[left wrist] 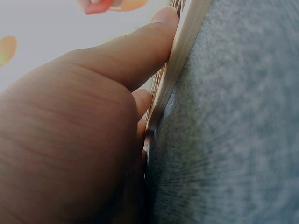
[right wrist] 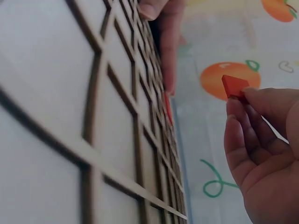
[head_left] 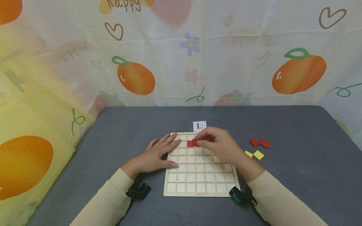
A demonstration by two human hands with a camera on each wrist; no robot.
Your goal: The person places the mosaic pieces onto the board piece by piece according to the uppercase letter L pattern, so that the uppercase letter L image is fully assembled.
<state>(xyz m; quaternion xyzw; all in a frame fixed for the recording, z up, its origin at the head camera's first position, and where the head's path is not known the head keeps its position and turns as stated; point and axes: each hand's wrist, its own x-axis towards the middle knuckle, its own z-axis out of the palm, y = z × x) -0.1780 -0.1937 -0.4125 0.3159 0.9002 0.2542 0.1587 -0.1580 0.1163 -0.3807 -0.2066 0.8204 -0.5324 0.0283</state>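
A pale wooden grid board (head_left: 196, 177) lies on the dark table. My left hand (head_left: 158, 154) rests on its left edge with fingers spread; the left wrist view shows the thumb (left wrist: 140, 51) on the board's rim. Between thumb and fingertips, my right hand (head_left: 222, 142) pinches a red square tile (right wrist: 235, 87) above the upper part of the board. Another red tile (head_left: 189, 143) sits in a cell of the grid, partly behind the held one in the head view.
A small printed grid card (head_left: 199, 125) lies just beyond the board's far edge. To the right are two loose red tiles (head_left: 265, 143) and two yellow tiles (head_left: 258, 154). A patterned cloth (head_left: 169, 62) hangs behind the grey table (head_left: 297, 175).
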